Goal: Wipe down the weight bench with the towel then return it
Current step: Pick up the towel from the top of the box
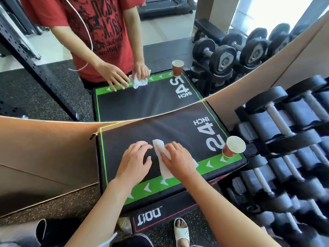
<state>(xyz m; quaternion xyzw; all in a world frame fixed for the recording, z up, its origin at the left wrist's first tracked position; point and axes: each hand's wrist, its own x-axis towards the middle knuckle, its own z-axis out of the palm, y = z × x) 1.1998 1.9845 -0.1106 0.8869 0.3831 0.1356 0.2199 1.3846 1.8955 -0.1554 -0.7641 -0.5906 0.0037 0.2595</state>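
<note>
The padded black surface (178,129) with a green border and a white "24 INCH" mark lies in front of me, pushed against a mirror. A white towel (160,148) is spread on it near the front green strip. My right hand (178,157) presses flat on the towel, fingers pointing away from me. My left hand (137,161) rests flat on the black pad just left of the towel, fingers apart, fingertips close to the towel's edge.
A brown paper cup (233,146) stands on the pad's front right corner. A rack of black dumbbells (284,148) runs along the right. The mirror (53,59) ahead repeats the scene. My sandalled foot (181,230) shows below the pad.
</note>
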